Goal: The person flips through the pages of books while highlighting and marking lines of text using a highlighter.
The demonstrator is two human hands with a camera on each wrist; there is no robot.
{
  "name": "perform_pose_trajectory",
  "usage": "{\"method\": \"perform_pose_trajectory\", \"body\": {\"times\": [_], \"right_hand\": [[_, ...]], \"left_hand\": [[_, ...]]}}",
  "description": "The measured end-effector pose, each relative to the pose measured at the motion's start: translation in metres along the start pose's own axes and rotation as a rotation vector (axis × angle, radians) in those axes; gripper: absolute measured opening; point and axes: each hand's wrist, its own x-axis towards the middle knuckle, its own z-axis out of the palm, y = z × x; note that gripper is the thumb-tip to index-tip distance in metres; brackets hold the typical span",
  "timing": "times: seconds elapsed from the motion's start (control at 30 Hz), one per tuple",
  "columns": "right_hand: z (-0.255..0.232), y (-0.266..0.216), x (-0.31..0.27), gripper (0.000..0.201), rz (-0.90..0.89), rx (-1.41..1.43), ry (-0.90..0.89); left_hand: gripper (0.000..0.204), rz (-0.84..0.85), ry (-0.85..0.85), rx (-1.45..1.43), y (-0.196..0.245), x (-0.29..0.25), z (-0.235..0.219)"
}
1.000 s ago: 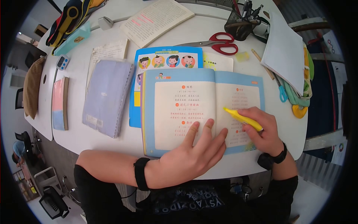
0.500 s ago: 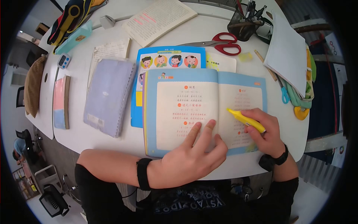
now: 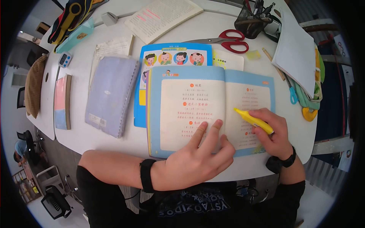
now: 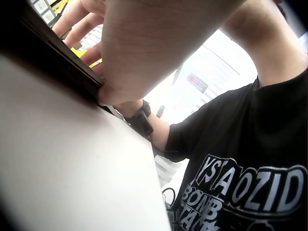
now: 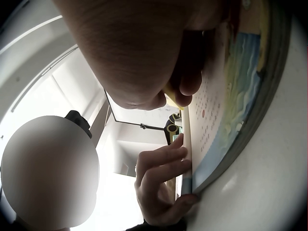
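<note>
An open book [image 3: 154, 114] with blue page margins and printed Chinese verses lies on the desk. My left hand [image 3: 195, 163] rests over the lower left page, index and middle fingers stretched onto the print and the other fingers bent near the fold. In the right hand [image 3: 275, 133] is a yellow highlighter [image 3: 254, 121], pinched between thumb and fingers, its tip over the right page near the fold. The right wrist view shows the right hand [image 5: 130, 53] close over the page, hiding most of the highlighter, with the left hand [image 5: 161, 180] at the book's edge beyond.
A blue book [image 3: 207, 55] with cartoon faces lies partly under the open one. Left are a purple notebook [image 3: 110, 95] and a pink-and-blue book [image 3: 62, 102]. Red-handled scissors [image 3: 234, 41], a mesh pen holder [image 3: 251, 24] and white paper [image 3: 294, 53] lie farther back.
The left hand's ring and little fingers have drawn in and bent more. The right hand keeps its grip on the highlighter near the fold. The whole head view has shifted slightly.
</note>
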Motion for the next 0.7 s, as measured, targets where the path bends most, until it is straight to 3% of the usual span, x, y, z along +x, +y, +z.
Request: {"method": "perform_pose_trajectory", "body": {"times": [0.7], "right_hand": [[0.0001,0.0009,-0.0007,0.040,0.017,0.001,-0.002]], "left_hand": [[0.012,0.003,-0.008,0.000,-0.0012,-0.0001,0.0013]]}}
